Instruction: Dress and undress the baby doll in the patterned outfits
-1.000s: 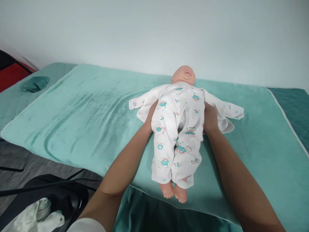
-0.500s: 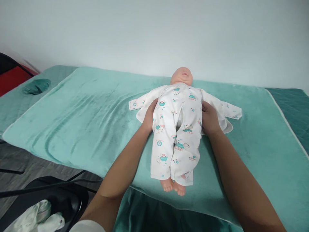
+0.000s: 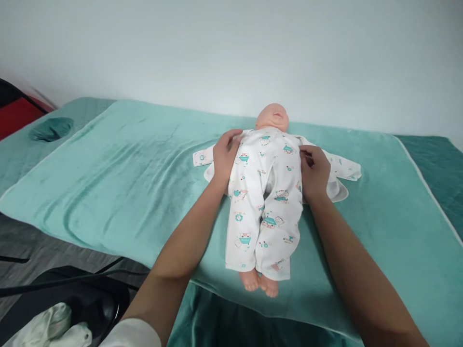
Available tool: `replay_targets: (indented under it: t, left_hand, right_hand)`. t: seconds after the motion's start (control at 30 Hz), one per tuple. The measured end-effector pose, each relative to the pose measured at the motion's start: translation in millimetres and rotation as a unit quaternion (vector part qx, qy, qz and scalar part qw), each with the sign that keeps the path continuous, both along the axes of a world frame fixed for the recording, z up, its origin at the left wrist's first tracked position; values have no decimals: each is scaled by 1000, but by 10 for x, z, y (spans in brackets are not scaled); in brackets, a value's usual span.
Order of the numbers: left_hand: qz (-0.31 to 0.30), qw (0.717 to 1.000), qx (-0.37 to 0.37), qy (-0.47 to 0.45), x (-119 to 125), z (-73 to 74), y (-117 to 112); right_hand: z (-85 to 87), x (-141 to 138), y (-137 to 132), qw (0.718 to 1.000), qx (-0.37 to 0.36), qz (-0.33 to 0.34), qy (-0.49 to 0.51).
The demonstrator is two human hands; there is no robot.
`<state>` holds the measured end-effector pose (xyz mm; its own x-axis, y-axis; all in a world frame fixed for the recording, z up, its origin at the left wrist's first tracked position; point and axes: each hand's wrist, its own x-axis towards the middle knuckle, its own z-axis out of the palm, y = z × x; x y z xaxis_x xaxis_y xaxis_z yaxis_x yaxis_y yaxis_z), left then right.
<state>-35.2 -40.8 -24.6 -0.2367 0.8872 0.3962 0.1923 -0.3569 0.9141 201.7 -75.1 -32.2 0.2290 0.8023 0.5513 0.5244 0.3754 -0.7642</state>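
Soft, diffuse indoor light, bright and even. Faint shadows lie beside the doll (image 3: 265,193) on the teal towel (image 3: 108,168). The centre is sharp; the wide lens bows the towel's edges and softens the corners.

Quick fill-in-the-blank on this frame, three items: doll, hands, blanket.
1. The doll lies on its ____ on the blanket.
2. Its ____ are bare, at the blanket's near edge.
3. The left hand and the right hand touch the doll on opposite ____.

Missing words: back; feet; sides.
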Motion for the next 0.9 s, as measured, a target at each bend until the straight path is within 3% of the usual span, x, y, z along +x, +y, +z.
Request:
replay_targets:
  t: [0.17,0.37,0.53,0.77,0.9]
  left_hand:
    - [-138,987,-77,5,94,157,462]
    - [-243,961,-131,28,33,175,442]
    - [-243,962,-118,28,13,128,487]
    - [-146,983,-93,62,75,18,695]
    - [-172,982,-66,43,79,-38,650]
  right_hand:
    - [-9,-18,167,997,60,26,-36]
    - [48,25,441,996,-11,66,-53]
    - [141,53,554,977,-83,188,-52]
    - [146,7,743,987,-133,44,-73]
    - [113,-29,657,992,-107,63,-15]
